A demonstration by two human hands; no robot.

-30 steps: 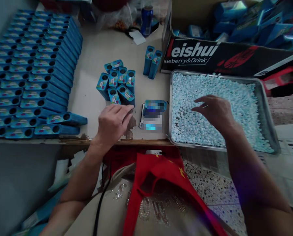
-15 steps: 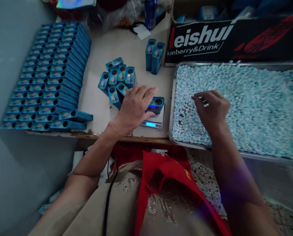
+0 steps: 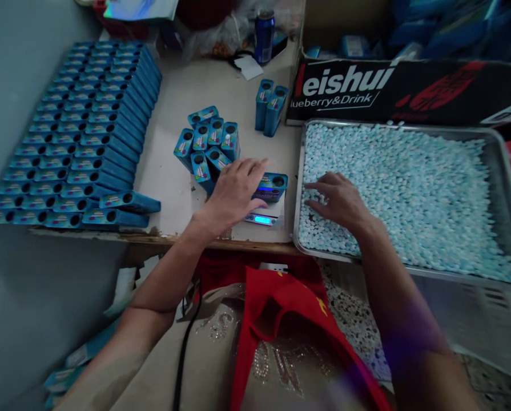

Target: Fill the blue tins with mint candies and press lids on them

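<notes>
A blue box (image 3: pixel 274 184) with a round hole in its top rests on a small scale (image 3: pixel 261 219) with a lit display. My left hand (image 3: pixel 237 191) is beside that box, thumb and fingers apart, holding nothing visible. Left of it, several blue boxes (image 3: pixel 200 132) stand in a cluster. My right hand (image 3: pixel 338 200) is over the left part of a metal tray (image 3: pixel 501 171) of small pale blue pieces (image 3: pixel 409 194). Its fingers are spread, the tips at the pieces, and nothing shows between them.
Rows of blue boxes (image 3: pixel 84 137) fill the table's left side. Two more boxes (image 3: pixel 270 108) stand near the black carton (image 3: pixel 345 88) behind the tray. At the back are a blue can (image 3: pixel 264 37), a white paper piece (image 3: pixel 249 67) and a clear bag (image 3: pixel 225 34).
My right hand has moved left over the tray, and its fingers have opened from a pinch. The left hand stays beside the box on the scale. The view has shifted slightly.
</notes>
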